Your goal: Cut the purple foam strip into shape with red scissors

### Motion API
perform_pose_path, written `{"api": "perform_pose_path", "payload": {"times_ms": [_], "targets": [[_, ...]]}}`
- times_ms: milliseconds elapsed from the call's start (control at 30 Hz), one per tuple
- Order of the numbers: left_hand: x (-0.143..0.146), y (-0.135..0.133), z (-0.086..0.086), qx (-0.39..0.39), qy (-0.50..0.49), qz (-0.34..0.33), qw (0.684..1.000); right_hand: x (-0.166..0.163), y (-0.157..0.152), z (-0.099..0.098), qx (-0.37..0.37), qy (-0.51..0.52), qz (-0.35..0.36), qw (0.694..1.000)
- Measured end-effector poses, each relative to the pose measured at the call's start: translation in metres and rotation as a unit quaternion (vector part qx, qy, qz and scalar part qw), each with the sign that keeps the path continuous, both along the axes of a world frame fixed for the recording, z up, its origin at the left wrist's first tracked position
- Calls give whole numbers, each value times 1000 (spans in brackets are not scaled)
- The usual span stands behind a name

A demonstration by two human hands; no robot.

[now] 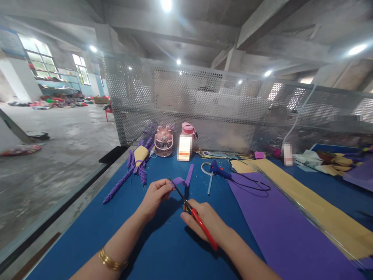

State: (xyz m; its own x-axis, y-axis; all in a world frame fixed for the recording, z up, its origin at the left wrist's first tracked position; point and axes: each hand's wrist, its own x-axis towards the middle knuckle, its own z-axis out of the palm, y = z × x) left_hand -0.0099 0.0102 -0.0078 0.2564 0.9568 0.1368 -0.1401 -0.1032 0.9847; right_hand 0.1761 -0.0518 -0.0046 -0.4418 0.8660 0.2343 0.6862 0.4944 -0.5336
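Note:
My left hand [154,196] pinches one end of a narrow purple foam strip [186,179], which curls upward above the blue table [163,249]. In my right hand [208,221] is a pair of red-handled scissors [194,214]. Their dark blades point up and left, with the tips at the strip just beside my left fingers. A gold bangle [110,261] circles my left wrist.
A large purple foam sheet [279,233] and a tan sheet [317,206] lie to the right. A blue glue gun [220,170] with its black cord, purple lavender-like stems [131,171], a pink jar [163,142] and a pink bottle [188,132] stand before a perforated metal screen [204,101].

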Motion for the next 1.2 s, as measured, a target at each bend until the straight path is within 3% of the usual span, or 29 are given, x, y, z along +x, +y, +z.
{"api": "perform_pose_path", "payload": {"times_ms": [1200], "targets": [[-2, 0, 0, -1, -16, -10, 1000, 0, 1, 0, 3, 0, 3, 1000]]}}
